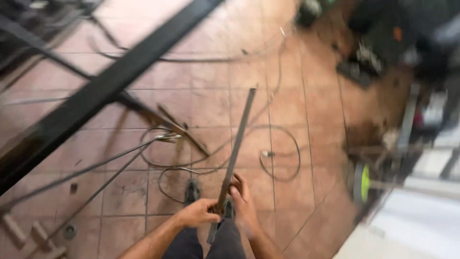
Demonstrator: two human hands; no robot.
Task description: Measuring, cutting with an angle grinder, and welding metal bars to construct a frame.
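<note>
I hold a long flat metal bar (238,144) that points away from me over the reddish tiled floor (201,72). My left hand (199,212) grips its near end from the left. My right hand (243,199) is closed on the same end from the right, a little farther along. Below the hands I see my dark trousers (211,242) and my two dark shoes (192,191). The picture is blurred by motion.
A thick black metal beam (103,86) runs diagonally across the upper left. Thin rods (86,170) and looping cables (280,153) lie on the floor ahead. Dark tools and machines (369,57) crowd the upper right. A pale surface (421,225) sits at the lower right.
</note>
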